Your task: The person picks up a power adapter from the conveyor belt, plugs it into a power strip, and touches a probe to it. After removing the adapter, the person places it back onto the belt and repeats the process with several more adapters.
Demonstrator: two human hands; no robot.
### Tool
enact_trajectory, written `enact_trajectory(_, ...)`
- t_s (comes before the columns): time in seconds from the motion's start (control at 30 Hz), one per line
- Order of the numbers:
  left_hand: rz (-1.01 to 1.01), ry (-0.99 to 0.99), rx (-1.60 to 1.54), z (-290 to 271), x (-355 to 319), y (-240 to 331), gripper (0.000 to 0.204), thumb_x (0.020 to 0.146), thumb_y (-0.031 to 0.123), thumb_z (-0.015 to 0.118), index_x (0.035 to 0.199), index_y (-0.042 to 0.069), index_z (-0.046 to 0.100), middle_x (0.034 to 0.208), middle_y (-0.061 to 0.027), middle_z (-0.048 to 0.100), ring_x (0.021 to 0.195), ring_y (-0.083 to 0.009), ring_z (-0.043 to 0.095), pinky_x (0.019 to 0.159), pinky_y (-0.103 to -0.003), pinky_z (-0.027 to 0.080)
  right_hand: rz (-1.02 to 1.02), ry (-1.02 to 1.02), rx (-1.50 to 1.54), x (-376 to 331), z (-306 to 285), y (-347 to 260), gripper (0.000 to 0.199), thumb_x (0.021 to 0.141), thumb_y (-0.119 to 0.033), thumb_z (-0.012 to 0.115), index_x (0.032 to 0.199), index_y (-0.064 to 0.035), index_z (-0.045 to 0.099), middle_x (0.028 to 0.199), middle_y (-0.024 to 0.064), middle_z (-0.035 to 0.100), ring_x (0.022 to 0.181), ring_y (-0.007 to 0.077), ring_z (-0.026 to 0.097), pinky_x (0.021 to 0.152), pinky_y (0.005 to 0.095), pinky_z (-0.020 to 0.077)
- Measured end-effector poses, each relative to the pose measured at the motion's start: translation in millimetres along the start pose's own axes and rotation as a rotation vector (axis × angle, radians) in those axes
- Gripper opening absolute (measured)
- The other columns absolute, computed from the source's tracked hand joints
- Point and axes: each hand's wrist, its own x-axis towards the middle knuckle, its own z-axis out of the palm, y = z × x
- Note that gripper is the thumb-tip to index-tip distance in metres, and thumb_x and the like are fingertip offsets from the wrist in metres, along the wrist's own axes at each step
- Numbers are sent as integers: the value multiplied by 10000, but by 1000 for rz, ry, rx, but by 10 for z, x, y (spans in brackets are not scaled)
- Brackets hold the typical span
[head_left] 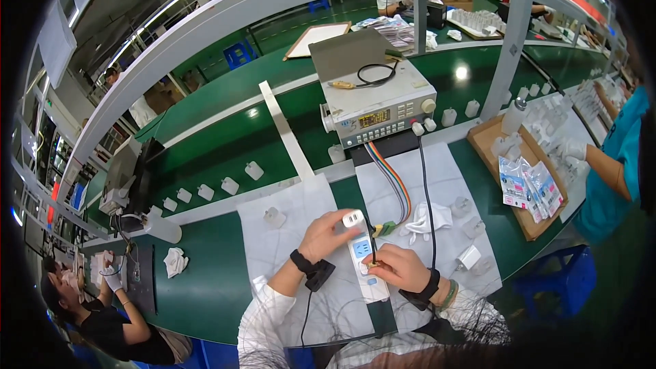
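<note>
1 white charger (353, 219) is sitting at the far end of a long white power strip (374, 292), and the left hand (324, 236) is holding it lightly, with finger and thumb close around its sides. The right hand (403, 268) is pinching a small plug (373, 265) on a black cord (374, 253), just over the strip, with its fingers drawn close together. I cannot tell if the plug is going into anything, because the fingers are hiding its tip.

The strip is lying on a white sheet (301, 201) on the green surface (205, 294). Behind it, a gray meter box (372, 106) is showing a lit screen, and rainbow wires (403, 195) are hanging from it. More chargers (469, 256) are lying on the right, near a white cloth (432, 220).

I think the hands are doing a plugging or unplugging step. The next move seems to be calling for a steady left hand and a straight, gentle right one, without tugging the cord.
</note>
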Motion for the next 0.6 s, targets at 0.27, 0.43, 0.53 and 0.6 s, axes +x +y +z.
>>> enact_trajectory(0.27, 393, 79, 451, 85, -148, -41, 435, 755, 164, 743, 1166, 82, 627, 1085, -97, 641, 994, -282, 581, 843, -364, 476, -2, 12, 44, -32, 30, -9, 232, 848, -192, 698, 1040, -69, 651, 857, 66, 602, 684, 197, 623, 610, 278, 494)
enact_trajectory(0.43, 485, 105, 231, 135, -481, -8, 456, 732, 172, 771, 1154, 73, 628, 1115, -101, 630, 1062, -280, 562, 895, -381, 461, -5, 32, -14, -25, 25, -3, 206, 852, -181, 691, 1010, -55, 654, 838, 78, 599, 675, 217, 618, 596, 291, 487)
enact_trajectory(0.53, 465, -66, 188, 321, -557, -149, 461, 726, 177, 781, 1151, 72, 634, 1104, -93, 633, 1067, -277, 560, 921, -372, 455, -143, 86, -51, 3, 24, 9, 163, 860, -155, 674, 968, -34, 658, 813, 91, 595, 670, 227, 603, 587, 288, 469)
enact_trajectory(0.6, 447, -65, 227, 397, -561, -232, 464, 726, 183, 784, 1152, 74, 637, 1101, -89, 633, 1071, -272, 558, 934, -368, 450, -135, 146, -48, 56, -9, -47, 151, 863, -142, 666, 959, -27, 658, 809, 91, 595, 671, 222, 600, 587, 286, 464)
